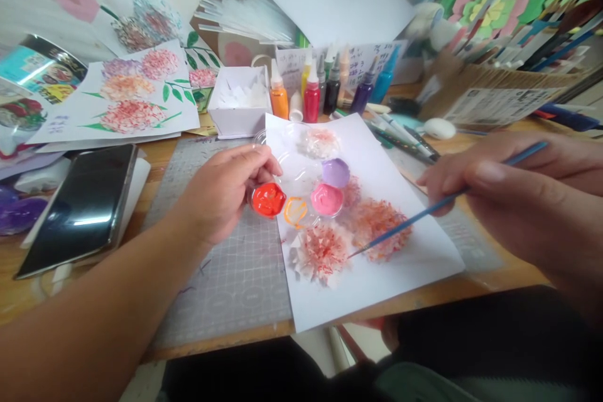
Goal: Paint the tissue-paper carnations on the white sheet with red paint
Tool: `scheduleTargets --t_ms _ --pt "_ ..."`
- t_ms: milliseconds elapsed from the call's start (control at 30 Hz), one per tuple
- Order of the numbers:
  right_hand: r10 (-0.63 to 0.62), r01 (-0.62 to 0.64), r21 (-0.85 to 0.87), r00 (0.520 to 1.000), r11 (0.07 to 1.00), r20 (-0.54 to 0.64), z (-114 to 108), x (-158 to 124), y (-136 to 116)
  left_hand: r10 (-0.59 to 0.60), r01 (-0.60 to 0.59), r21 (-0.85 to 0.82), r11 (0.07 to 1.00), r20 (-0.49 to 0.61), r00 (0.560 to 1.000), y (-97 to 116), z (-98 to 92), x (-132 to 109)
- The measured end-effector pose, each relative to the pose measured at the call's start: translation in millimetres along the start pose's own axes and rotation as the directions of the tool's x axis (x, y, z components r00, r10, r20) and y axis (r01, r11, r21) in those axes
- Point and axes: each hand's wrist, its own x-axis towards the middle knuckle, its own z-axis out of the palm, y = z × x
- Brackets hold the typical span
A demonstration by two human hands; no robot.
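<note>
My left hand is closed on the rim of a clear plastic paint palette, whose wells hold red, orange, pink and purple paint. My right hand pinches a thin blue paintbrush; its tip rests by the painted red flowers on a white sheet of paper. The palette lies on the sheet's upper left part. Several dabbed pink and red blooms cover the middle of the sheet.
A grey cutting mat lies under the sheet. A black phone lies at the left. Several paint bottles, a white box, flower paintings, pens and a cardboard holder crowd the back.
</note>
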Motion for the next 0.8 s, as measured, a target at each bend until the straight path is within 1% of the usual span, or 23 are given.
scheduleTargets --t_ms 67,200,333,467,500,600,667,733,800 --pt "-0.021 0.021 0.001 0.999 1.000 0.046 -0.8 1.5 0.4 -0.002 0.002 -0.003 1.000 -0.006 1.000 0.0 0.0 -0.2" --pt "0.002 -0.001 -0.029 1.000 1.000 0.031 -0.1 4.3 0.1 -0.001 0.002 -0.020 1.000 0.016 1.000 -0.1 -1.2 -1.1" --pt "-0.034 0.036 -0.018 0.996 0.999 0.085 -0.8 4.3 -1.6 0.009 -0.008 -0.026 1.000 0.033 0.999 0.6 -1.8 -1.9" --pt "0.056 -0.055 -0.030 0.998 0.998 0.006 0.1 2.5 -4.5 0.010 -0.010 -0.023 1.000 0.034 0.999 0.9 -1.4 -1.9" --pt "0.068 -0.068 -0.029 0.998 0.997 0.002 0.3 2.5 -4.7 0.011 -0.010 -0.023 1.000 0.030 0.999 0.7 -1.4 -1.8" --pt "0.041 -0.041 -0.013 0.999 0.999 0.020 -1.3 3.9 -2.9 0.010 -0.010 -0.022 1.000 0.026 1.000 -0.1 -1.4 -1.2" --pt "0.001 -0.001 -0.021 1.000 1.000 -0.015 -3.3 5.3 -0.6 0.009 -0.008 -0.017 1.000 0.026 1.000 -0.4 -1.0 -0.9" --pt "-0.013 0.012 -0.028 0.999 1.000 -0.042 -4.4 6.1 0.9 0.004 -0.004 -0.009 1.000 0.022 1.000 -0.1 -0.3 -0.8" --pt "-0.002 0.001 -0.013 1.000 1.000 -0.016 -4.1 6.3 1.3 0.001 -0.001 -0.006 1.000 0.022 1.000 0.5 0.4 -1.1"
